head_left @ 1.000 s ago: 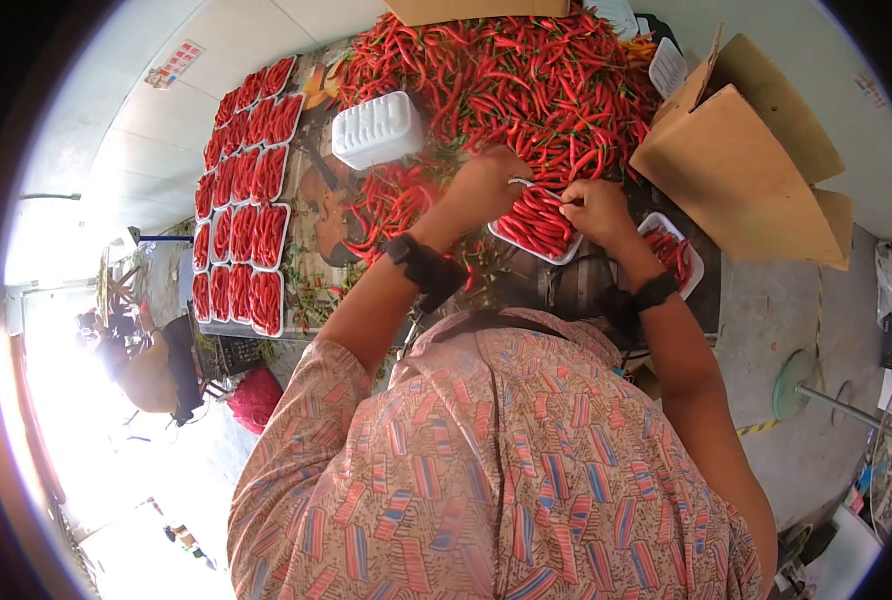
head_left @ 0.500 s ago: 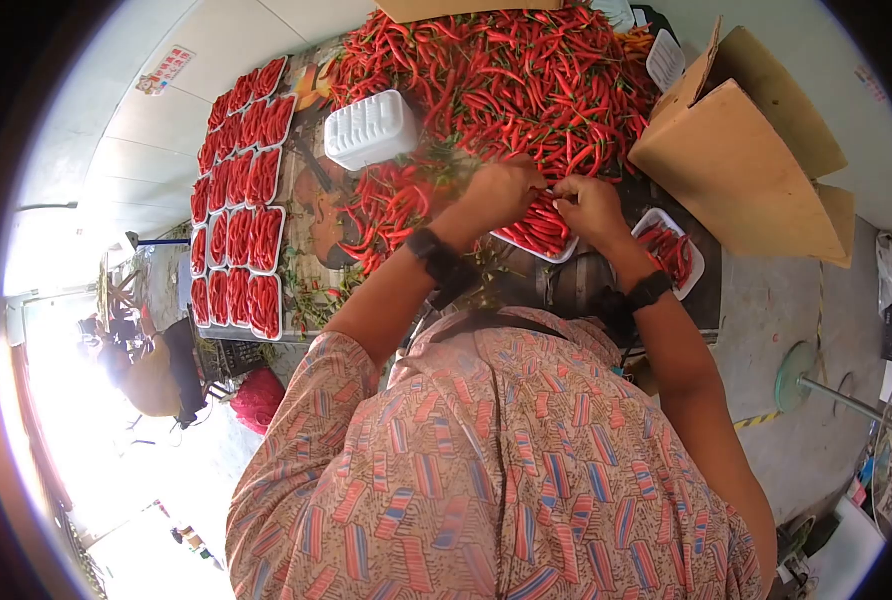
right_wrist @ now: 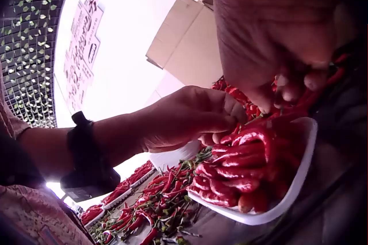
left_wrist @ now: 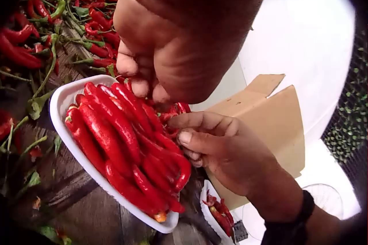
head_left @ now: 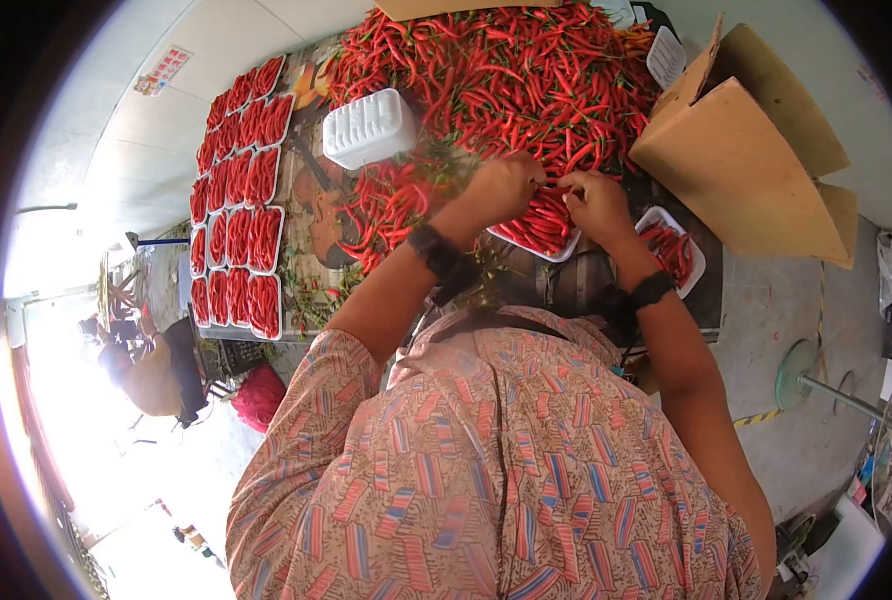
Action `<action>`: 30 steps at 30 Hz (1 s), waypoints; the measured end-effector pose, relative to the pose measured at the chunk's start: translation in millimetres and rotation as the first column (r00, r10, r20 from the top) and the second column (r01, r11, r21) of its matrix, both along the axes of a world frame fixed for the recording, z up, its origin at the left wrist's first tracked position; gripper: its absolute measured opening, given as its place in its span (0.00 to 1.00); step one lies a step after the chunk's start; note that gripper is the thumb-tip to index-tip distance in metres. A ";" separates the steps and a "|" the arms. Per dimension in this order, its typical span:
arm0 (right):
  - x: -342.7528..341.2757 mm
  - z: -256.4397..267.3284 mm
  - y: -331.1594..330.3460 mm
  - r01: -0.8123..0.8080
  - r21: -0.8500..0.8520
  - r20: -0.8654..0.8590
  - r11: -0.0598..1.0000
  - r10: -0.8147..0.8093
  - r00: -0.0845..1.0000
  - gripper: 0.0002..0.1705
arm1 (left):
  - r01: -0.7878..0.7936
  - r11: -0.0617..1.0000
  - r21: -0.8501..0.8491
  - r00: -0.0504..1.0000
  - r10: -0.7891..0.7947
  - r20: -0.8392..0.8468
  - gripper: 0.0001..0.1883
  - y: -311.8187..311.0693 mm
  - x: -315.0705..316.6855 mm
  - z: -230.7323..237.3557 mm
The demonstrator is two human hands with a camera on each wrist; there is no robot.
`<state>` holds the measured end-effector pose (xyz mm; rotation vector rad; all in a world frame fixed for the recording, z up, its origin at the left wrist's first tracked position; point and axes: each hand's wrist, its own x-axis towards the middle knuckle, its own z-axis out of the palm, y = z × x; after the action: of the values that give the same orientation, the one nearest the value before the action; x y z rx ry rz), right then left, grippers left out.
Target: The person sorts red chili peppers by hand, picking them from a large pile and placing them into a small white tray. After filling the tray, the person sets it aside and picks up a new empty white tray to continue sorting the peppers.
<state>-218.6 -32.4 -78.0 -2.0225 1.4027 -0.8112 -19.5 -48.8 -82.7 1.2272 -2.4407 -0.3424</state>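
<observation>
A white foam tray filled with red chili peppers sits in front of the person. At its far end the left hand and right hand meet, fingertips close together over the peppers. In the left wrist view the right hand pinches a red chili pepper between thumb and forefinger. The left hand has its fingers curled onto a chili pepper at the same spot, partly hidden behind its knuckles. Loose chili peppers are heaped just beyond both hands.
Filled trays stand in rows at the table's left. A stack of white trays lies beside the heap. Another tray with some chili peppers is to the right, near an open cardboard box. Stem scraps litter the table.
The left hand has moved right from the tray's far left corner, closing the gap to the right hand. Over the last half second both hands have barely shifted.
</observation>
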 end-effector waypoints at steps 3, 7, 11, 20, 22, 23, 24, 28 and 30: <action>-1.4 -3.9 -2.3 -0.028 -0.021 -0.031 0.999 0.027 0.999 0.12 | 0.025 0.999 0.033 0.999 -0.026 0.026 0.05 -0.5 -1.3 4.0; -0.9 -5.1 -4.5 -0.070 -0.034 -0.085 0.997 0.067 0.994 0.12 | 0.029 0.998 0.058 0.999 -0.032 0.044 0.05 -1.5 -3.0 6.5; -1.0 0.0 -6.0 -0.089 -0.042 -0.080 0.995 0.085 0.993 0.11 | 0.039 0.997 0.067 0.995 -0.045 0.092 0.05 -5.1 -6.0 17.1; -3.5 29.0 -14.6 -0.060 0.097 0.182 0.994 0.041 0.982 0.10 | -0.075 0.888 0.454 0.862 0.287 -0.418 0.09 -1.6 -8.2 67.1; 0.1 24.3 -19.5 -0.054 0.202 0.280 0.978 -0.005 0.960 0.10 | -0.092 0.859 0.503 0.818 0.354 -0.454 0.09 2.5 -8.8 72.1; 1.0 21.6 -20.7 -0.059 0.310 0.369 0.949 -0.063 0.927 0.10 | -0.097 0.879 0.467 0.858 0.312 -0.408 0.09 6.2 -8.3 73.7; 2.6 25.8 -19.8 -0.059 0.308 0.370 0.950 -0.062 0.927 0.10 | -0.099 0.897 0.431 0.893 0.271 -0.358 0.09 8.3 -7.7 74.6; 11.9 36.8 -12.5 -0.213 0.543 0.666 0.812 -0.263 0.698 0.09 | -0.046 0.941 0.336 0.899 0.186 -0.397 0.12 9.5 -7.7 63.6; 12.0 38.4 -10.9 -0.232 0.557 0.701 0.797 -0.302 0.646 0.09 | -0.101 0.941 0.322 0.907 0.220 -0.358 0.10 10.3 -7.7 64.6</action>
<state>-206.7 -43.3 -39.7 -0.9299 0.9861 -0.9236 -27.2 -38.4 -18.1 1.3228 -1.9780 -0.8452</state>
